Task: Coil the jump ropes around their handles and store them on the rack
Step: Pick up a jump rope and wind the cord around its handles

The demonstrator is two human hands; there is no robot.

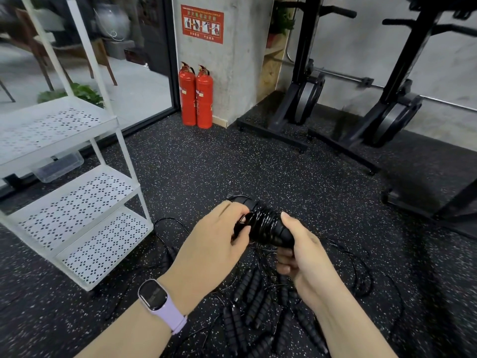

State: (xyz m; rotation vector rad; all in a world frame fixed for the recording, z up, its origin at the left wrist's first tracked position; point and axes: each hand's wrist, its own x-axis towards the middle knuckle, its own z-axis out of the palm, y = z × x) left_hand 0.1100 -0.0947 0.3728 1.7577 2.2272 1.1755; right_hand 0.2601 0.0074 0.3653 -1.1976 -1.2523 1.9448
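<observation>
I hold a black jump rope (263, 222) in front of me, its thin cord wound in many turns around its ribbed handles. My right hand (302, 250) grips the near end of the handles. My left hand (219, 237) pinches the cord at the coil's left side. Below my hands, several more black jump ropes (254, 301) lie in a tangle on the speckled rubber floor, handles and loose cords mixed. The white perforated metal rack (77, 202) stands at the left with three stepped shelves, nothing on them.
Two red fire extinguishers (196, 96) stand against a concrete pillar ahead. Black weight racks with plates (309, 96) fill the right side. A clear plastic box (58, 165) sits behind the rack, near a glass wall. Open floor lies between me and the extinguishers.
</observation>
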